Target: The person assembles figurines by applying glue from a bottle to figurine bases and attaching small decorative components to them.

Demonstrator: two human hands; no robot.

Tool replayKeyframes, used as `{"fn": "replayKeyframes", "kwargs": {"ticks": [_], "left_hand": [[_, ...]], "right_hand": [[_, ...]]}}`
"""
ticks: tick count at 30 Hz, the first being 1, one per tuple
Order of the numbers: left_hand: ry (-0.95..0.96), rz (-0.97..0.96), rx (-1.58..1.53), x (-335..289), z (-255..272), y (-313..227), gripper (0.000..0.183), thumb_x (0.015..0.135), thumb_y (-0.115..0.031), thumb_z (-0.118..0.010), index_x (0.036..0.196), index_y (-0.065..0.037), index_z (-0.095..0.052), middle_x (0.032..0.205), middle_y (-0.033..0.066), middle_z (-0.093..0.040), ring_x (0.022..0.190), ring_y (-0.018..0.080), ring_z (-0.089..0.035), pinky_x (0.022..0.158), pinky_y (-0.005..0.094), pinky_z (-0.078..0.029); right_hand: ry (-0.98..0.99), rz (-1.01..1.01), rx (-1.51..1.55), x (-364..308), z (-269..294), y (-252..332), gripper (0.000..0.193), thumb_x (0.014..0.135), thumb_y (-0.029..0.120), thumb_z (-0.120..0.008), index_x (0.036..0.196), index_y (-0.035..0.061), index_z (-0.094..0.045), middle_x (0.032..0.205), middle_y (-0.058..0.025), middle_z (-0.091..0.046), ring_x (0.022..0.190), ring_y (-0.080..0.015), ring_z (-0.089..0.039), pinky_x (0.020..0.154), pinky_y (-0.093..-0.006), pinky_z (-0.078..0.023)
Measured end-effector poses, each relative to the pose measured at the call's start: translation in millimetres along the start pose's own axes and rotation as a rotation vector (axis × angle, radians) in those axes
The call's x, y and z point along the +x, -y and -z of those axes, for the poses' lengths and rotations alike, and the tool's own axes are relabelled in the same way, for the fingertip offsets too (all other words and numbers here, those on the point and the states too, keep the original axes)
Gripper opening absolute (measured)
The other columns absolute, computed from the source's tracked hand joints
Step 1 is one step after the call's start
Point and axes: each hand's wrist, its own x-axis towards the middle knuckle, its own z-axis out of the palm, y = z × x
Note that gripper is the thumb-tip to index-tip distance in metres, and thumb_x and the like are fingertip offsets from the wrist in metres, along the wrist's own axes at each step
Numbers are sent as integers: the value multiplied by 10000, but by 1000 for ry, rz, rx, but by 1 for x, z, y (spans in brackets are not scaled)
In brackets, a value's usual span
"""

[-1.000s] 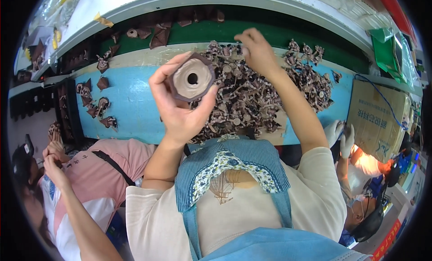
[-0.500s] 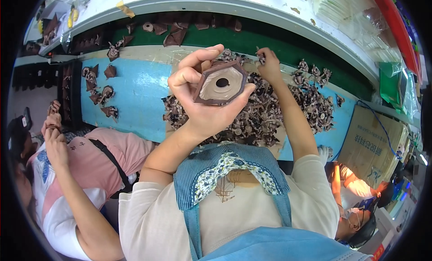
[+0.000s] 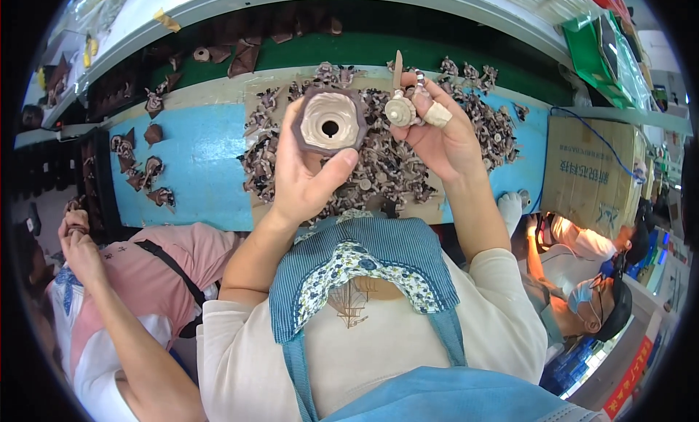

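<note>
My left hand point(image 3: 300, 185) is closed round a brown angular base point(image 3: 346, 115), hollow and pale inside, with a dark hole in its middle. Close beside it on the right, my right hand point(image 3: 453, 149) grips a small figurine point(image 3: 400, 112) between thumb and fingers. A round shield and an upright blade show on the figurine; my fingers cover part of its body. The base and the figurine are apart. Beneath both hands spreads a heap of small brown and pinkish figurines point(image 3: 378, 185) on a cardboard sheet.
Several figures on brown bases point(image 3: 153, 167) stand on the blue tabletop point(image 3: 211, 152) at left. Brown bases point(image 3: 244, 56) line the green strip behind. A cardboard box point(image 3: 586, 163) is at right. One co-worker point(image 3: 171, 265) sits at left, another point(image 3: 590, 302) at lower right.
My right hand has come back from the far edge of the heap toward the base, bringing the figurine. My left hand has tilted the base. The whole view has shifted slightly.
</note>
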Motion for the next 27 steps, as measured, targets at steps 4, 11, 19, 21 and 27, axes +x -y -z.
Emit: {"fn": "replayKeyframes", "kwargs": {"ticks": [4,11,19,21,27], "left_hand": [[35,35,202,-11,-9,-1,662,703,-64,-751,1228,28,-359,1113,121,-551,1019,167,-562,896,303,-451],[-20,-112,462,-18,-35,-3,628,670,-106,-798,1149,14,-410,987,134,-622,886,187,-640,764,291,-513],[-67,-291,571,-24,-36,3,621,675,-142,-791,1148,22,-424,979,156,-612,862,290,-647,732,348,-519],[-81,-318,603,-23,-33,5,598,682,-142,-781,1142,19,-433,973,155,-605,857,299,-639,727,357,-513],[-22,-313,671,-21,-25,8,571,633,-105,-774,1109,2,-476,943,137,-586,848,305,-602,732,370,-488]], "right_hand": [[30,66,-97,-26,-17,3,254,876,105,-606,1089,27,-493,957,-72,-576,842,-148,-580,643,-292,-500],[-98,578,-836,-62,-49,-13,397,834,20,-629,1136,35,-372,1019,-66,-463,887,-113,-486,751,-237,-438],[-75,887,-1334,-66,-61,-23,366,810,-9,-633,1094,-6,-402,964,-112,-483,765,-158,-504,671,-269,-448],[-61,829,-1479,-68,-63,-22,297,802,-20,-625,1037,4,-444,904,-123,-486,694,-206,-531,623,-281,-460],[36,544,-1562,-70,-70,-8,236,795,-57,-587,981,16,-461,864,-133,-487,644,-269,-575,568,-298,-464]]}}
